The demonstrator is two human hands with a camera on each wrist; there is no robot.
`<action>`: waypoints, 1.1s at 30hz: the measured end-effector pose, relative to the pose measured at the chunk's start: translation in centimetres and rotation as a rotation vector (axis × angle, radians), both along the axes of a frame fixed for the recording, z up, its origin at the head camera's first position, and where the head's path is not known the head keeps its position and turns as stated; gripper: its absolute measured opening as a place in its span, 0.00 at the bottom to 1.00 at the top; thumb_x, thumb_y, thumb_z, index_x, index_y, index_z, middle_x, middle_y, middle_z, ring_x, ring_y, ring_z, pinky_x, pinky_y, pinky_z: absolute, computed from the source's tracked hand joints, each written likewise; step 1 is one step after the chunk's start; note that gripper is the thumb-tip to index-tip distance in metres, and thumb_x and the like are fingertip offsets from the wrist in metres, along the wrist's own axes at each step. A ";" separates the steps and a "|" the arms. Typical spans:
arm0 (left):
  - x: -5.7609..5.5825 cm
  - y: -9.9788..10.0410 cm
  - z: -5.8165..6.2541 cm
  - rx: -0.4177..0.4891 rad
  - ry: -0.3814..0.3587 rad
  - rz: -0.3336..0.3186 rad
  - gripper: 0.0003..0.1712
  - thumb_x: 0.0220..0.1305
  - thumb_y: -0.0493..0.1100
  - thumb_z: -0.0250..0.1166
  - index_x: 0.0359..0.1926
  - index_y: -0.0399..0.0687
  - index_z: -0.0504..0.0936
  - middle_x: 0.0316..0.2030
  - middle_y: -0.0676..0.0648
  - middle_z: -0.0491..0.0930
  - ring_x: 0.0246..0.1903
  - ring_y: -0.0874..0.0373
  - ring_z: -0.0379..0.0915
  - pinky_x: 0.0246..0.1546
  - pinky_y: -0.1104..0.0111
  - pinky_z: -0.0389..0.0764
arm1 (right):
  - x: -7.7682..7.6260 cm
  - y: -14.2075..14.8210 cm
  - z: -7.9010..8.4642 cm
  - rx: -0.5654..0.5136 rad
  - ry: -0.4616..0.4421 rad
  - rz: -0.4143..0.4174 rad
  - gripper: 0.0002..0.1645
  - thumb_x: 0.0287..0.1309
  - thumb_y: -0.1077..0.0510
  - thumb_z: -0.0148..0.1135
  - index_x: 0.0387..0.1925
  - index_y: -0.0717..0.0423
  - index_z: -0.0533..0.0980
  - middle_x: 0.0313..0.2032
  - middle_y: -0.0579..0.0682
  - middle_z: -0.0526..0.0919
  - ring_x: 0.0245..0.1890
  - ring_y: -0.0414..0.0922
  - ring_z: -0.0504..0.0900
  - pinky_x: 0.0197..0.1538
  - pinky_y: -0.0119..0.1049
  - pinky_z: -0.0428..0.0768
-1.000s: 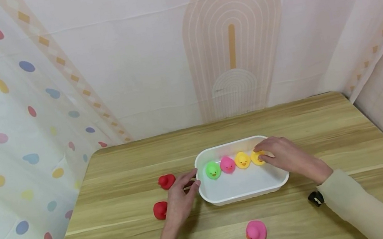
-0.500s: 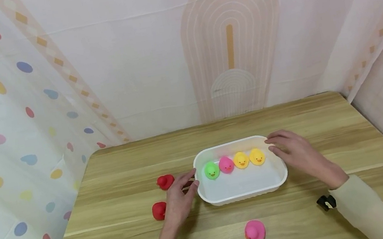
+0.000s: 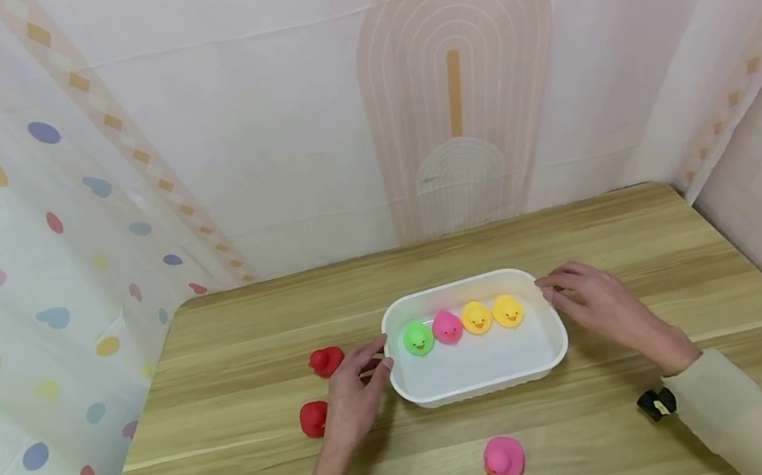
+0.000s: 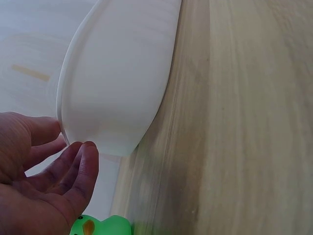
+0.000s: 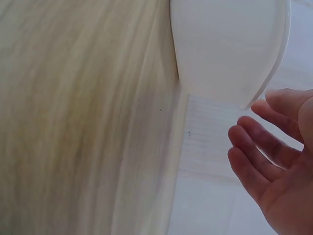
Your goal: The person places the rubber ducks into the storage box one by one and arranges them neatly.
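4 ducks in: a green duck (image 3: 418, 338), a pink duck (image 3: 447, 327), an inner yellow duck (image 3: 476, 318) and an end yellow duck (image 3: 508, 311) are sitting in a row inside the white tub (image 3: 478, 364), closer to its back wall, faces pointing out front. That bit's looking done to me.
Red pair: the far red duck (image 3: 326, 361) and the near red duck (image 3: 314, 419) are sitting on the table (image 3: 428, 473), left of the tub, so I'm counting those as left over.
Loose pink duck (image 3: 504, 459): it's sitting on the table in front of the tub, outside too.
Stray green duck (image 4: 105, 226): it's peeking in at the bottom of the left wrist view, outside the tub. Can't place it in the head view.
Left grip (image 3: 354, 400): relaxing, fingertips touching the tub's left end, not clenching anything.
Right grip (image 3: 608, 309): also hanging loose, fingertips touching the rim at the right end.
Progress: I'm reckoning roughly halfway, 4 in and 4 out, and neither hand is carrying a duck.
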State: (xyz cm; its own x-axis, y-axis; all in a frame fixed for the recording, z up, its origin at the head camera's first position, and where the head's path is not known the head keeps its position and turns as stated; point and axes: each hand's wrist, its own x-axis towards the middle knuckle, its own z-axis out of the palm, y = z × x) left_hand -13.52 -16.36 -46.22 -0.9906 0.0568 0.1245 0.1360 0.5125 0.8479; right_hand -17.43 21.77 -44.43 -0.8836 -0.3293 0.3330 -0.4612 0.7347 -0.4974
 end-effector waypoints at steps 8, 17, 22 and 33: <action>0.0 0.1 0.2 -0.017 -0.009 0.005 0.23 0.72 0.37 0.66 0.67 0.44 0.80 0.59 0.43 0.79 0.54 0.47 0.80 0.54 0.58 0.86 | -0.1 0.1 -0.1 -0.046 -0.060 0.010 0.14 0.71 0.62 0.64 0.55 0.61 0.84 0.47 0.56 0.87 0.45 0.52 0.86 0.48 0.51 0.87; 0.3 0.3 0.9 -0.067 0.152 0.018 0.20 0.69 0.34 0.69 0.61 0.39 0.83 0.59 0.40 0.76 0.56 0.45 0.78 0.55 0.52 0.84 | -0.4 0.0 -0.5 -0.052 -0.090 0.007 0.16 0.70 0.63 0.65 0.56 0.62 0.83 0.47 0.57 0.87 0.44 0.52 0.86 0.48 0.51 0.87; 0.8 0.4 1.4 -0.109 0.291 0.020 0.17 0.68 0.34 0.70 0.57 0.42 0.86 0.56 0.44 0.79 0.56 0.48 0.77 0.57 0.52 0.82 | -0.3 0.0 -0.4 -0.051 -0.112 -0.001 0.16 0.70 0.62 0.64 0.56 0.62 0.83 0.48 0.57 0.87 0.44 0.52 0.86 0.48 0.51 0.87; 2.3 1.2 2.4 -0.104 0.533 -0.276 0.18 0.63 0.32 0.72 0.55 0.42 0.87 0.52 0.48 0.84 0.54 0.51 0.81 0.57 0.60 0.83 | -0.3 -0.2 -0.4 -0.054 -0.138 -0.015 0.17 0.71 0.62 0.63 0.58 0.62 0.83 0.49 0.58 0.86 0.45 0.52 0.84 0.48 0.51 0.86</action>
